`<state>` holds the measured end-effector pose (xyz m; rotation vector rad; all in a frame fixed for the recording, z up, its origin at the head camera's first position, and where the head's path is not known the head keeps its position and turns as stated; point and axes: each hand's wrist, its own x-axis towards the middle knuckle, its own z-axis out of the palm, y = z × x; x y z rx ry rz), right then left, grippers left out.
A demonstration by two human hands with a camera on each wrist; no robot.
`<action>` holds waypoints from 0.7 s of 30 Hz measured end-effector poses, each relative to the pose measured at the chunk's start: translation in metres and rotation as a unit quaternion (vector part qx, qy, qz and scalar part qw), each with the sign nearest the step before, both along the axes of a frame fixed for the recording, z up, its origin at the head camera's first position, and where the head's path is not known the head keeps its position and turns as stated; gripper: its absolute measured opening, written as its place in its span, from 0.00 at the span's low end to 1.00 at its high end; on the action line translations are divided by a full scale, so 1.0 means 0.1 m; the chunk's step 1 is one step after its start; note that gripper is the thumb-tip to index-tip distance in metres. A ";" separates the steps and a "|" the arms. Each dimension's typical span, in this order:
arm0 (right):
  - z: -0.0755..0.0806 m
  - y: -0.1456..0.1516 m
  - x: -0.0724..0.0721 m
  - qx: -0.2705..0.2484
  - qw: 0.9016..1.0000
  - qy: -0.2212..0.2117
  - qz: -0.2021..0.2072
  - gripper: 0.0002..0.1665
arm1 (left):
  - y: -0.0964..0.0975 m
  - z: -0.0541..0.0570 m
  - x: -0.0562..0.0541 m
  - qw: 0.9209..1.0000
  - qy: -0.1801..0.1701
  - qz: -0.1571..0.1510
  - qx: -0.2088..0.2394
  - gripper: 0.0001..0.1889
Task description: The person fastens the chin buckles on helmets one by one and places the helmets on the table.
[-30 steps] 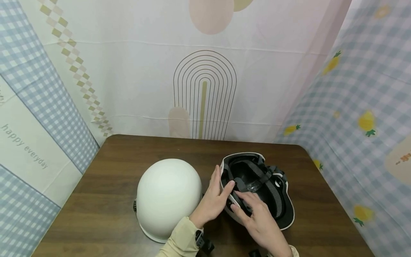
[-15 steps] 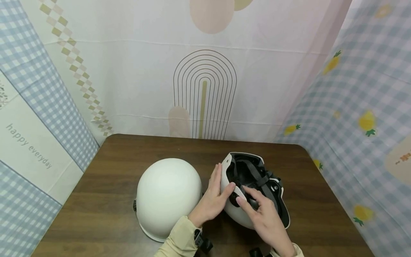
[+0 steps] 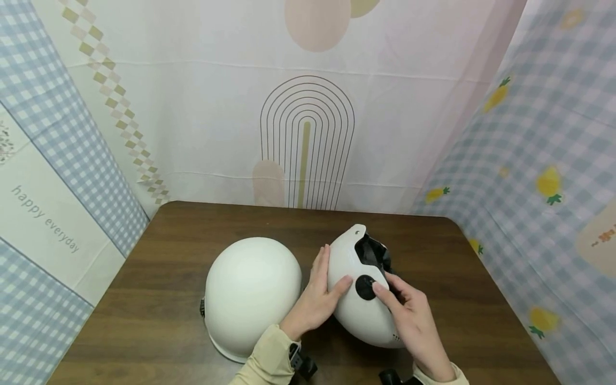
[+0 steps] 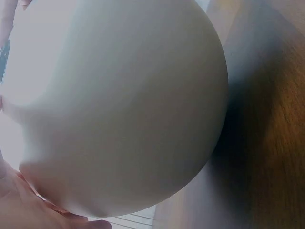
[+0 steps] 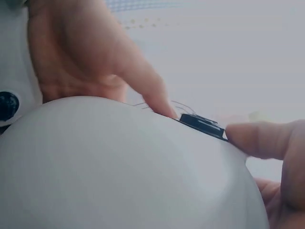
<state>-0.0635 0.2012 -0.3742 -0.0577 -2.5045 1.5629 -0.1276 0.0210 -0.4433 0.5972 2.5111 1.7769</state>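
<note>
A white helmet (image 3: 353, 315) is tipped on its side at the table's right half, its dark lining partly showing at the far right. Against its left side lies my left hand (image 3: 313, 302), fingers straight along the shell and thumb on the near surface. My right hand (image 3: 409, 313) grips the rim, thumb beside a round black disc (image 3: 364, 287) and fingers partly hidden behind the edge. In the right wrist view, this disc (image 5: 202, 125) stands out from the shell between the two thumbs. The smooth shell (image 4: 133, 105) fills most of the left wrist view.
A second white helmet (image 3: 252, 294) sits dome up close to my left forearm, a black fitting (image 3: 202, 308) on its left side. The brown wooden table (image 3: 163, 256) ends at a white patterned cloth (image 3: 212, 128); checked cloth (image 3: 520, 214) hangs at the right.
The right helmet has rolled so its opening turns from facing up to facing away right, bringing the outer shell and black disc into view. My right hand moved slightly right with the rim.
</note>
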 end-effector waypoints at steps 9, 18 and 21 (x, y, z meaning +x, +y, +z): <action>0.01 0.06 -0.01 -0.080 0.996 -0.025 -0.011 0.23 | 0.00 0.00 0.00 1.000 -0.014 0.005 0.024 0.41; 0.03 0.07 -0.01 -0.121 0.992 -0.036 -0.003 0.25 | 0.01 -0.02 -0.03 1.000 -0.014 0.008 0.027 0.41; 0.04 0.07 -0.01 -0.135 0.990 -0.051 -0.005 0.27 | 0.01 -0.02 -0.03 1.000 -0.017 0.009 0.023 0.41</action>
